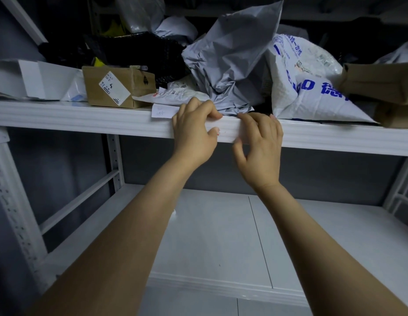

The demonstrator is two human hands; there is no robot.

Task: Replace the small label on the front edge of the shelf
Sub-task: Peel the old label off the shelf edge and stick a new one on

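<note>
White paper slip (163,111) loose, 9 o'clock of left hand (194,131), whose fingers curl round shelf edge (84,117); right hand (261,144) rests fingers spread. Knuckle nudge could dislodge slip.

A single wide-angle camera worn on the head faces forward and slightly down, close to the front edge of the upper shelf (84,117); the lower shelf (210,236) fills the bottom half.
</note>
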